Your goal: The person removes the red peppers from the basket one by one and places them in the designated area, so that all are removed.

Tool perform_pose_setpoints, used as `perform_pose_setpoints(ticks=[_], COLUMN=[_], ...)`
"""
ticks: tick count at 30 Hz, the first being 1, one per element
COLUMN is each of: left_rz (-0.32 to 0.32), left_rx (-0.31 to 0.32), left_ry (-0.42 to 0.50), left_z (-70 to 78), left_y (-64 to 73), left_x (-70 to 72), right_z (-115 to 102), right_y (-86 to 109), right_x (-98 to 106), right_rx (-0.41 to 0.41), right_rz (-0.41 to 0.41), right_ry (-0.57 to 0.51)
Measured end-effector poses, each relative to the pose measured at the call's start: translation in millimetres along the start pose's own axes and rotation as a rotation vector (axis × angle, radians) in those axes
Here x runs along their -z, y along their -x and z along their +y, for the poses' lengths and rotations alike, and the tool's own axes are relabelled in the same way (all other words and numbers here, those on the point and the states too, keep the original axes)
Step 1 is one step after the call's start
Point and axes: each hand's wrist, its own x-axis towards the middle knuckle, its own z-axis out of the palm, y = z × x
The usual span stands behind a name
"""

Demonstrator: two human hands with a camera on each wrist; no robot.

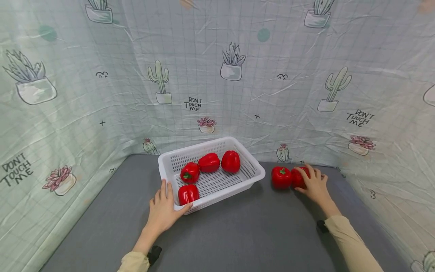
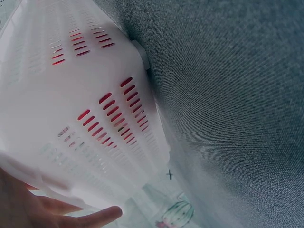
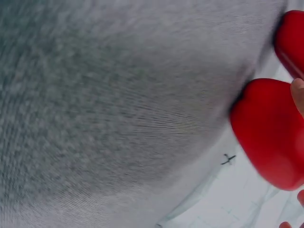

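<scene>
A white plastic basket (image 1: 217, 190) holds several red bell peppers, among them one (image 1: 188, 194) at its near left corner. My left hand (image 1: 163, 209) rests on that corner, thumb along the front rim and fingers spread on the left rim. In the left wrist view its fingers (image 2: 97, 218) show straight beside the basket wall (image 2: 61, 99). To the right of the basket two more red bell peppers stand side by side on the table. My right hand (image 1: 316, 186) grips the right one (image 3: 270, 128), fingers and thumb curved around it. The left one (image 1: 281, 177) stands free beside it, stem up.
The grey table (image 1: 238, 234) runs back to a hanging cloth (image 1: 217, 75) printed with cacti, which encloses the back and both sides. The basket's back rim and the loose peppers are close to the cloth.
</scene>
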Motion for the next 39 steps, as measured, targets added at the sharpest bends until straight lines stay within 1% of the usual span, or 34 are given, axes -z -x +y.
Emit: perform_pose_setpoints(ticks=[4, 8, 13, 20, 23, 26, 33, 36, 39], left_rz=[-0.005, -0.006, -0.004, -0.01, -0.014, -0.018, -0.012, -0.018, -0.02], left_rx=[0.0, 0.001, 0.003, 0.009, 0.011, 0.014, 0.009, 0.011, 0.009], left_ry=[0.003, 0.008, 0.011, 0.013, 0.008, 0.012, 0.011, 0.012, 0.016], left_z=[0.7, 1.0, 0.6, 0.5, 0.7, 1.0, -0.2, -0.3, 0.0], left_y=[-0.1, 0.6, 0.9, 0.7, 0.3, -0.1, 0.5, 0.4, 0.1], left_x=[-0.1, 0.6, 2.0, 1.1, 0.7, 0.5, 0.4, 0.2, -0.3], right_z=[-9, -24, -43, -66, -76, -86, -109, -118, -127], right_y=[-0.3, -1.4, -3.7, -9.1, -12.4, -16.0, -27.1, -33.3, -39.2], right_x=[9, 20, 29, 34, 36, 38, 45, 48, 51], right_rx=[0.019, 0.029, 0.048, 0.057, 0.074, 0.104, 0.199, 0.233, 0.249], right_rz=[0.041, 0.066, 0.093, 0.087, 0.087, 0.089, 0.108, 0.105, 0.09], right_ry=[-0.016, -0.045, -0.088, -0.142, -0.153, -0.171, -0.223, -0.235, -0.235])
